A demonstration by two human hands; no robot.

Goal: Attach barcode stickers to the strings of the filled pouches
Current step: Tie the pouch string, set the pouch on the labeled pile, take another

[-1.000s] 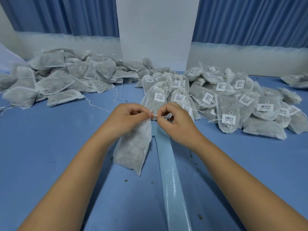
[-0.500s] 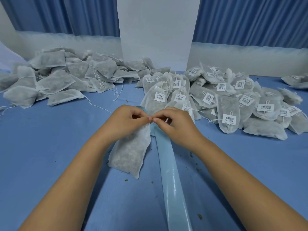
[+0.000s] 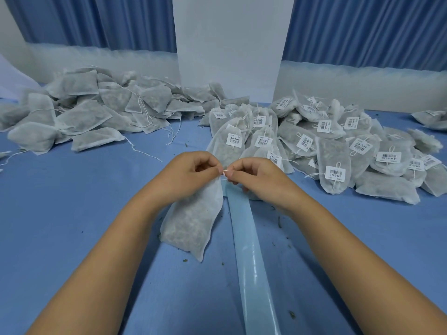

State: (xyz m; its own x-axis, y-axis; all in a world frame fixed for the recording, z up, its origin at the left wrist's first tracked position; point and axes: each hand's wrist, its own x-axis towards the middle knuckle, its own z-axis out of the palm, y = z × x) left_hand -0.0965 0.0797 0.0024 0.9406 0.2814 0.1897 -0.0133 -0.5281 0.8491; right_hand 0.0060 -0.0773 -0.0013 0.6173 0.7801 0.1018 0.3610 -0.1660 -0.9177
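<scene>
Both hands meet mid-worktop (image 3: 72,213), fingertips nearly touching. Left hand (image 3: 191,172) is curled and pinches the gathered neck of one filled pouch (image 3: 193,221). The pouch body lies on the worktop under the left wrist, bottom corner toward the person. Right hand (image 3: 256,180) pinches a small white piece (image 3: 224,170) right at the neck; could be sticker or string end, too small to tell. A pale blue liner strip (image 3: 251,250) runs from under the right hand toward the camera, just beside the pouch. Untagged pouches (image 3: 84,112) are heaped far left, tagged pouches (image 3: 338,151) far right.

Handling, my read: the pouch is light, soft non-woven fabric with loose fill. It sags and shifts, so hold it at the cinched neck, not the body. The string is thin and limp and probably needs tension between two pinches before the sticker folds over it. The sticker is tacky and flimsy — grip it by the edges, or it sticks to fingers or creases.
</scene>
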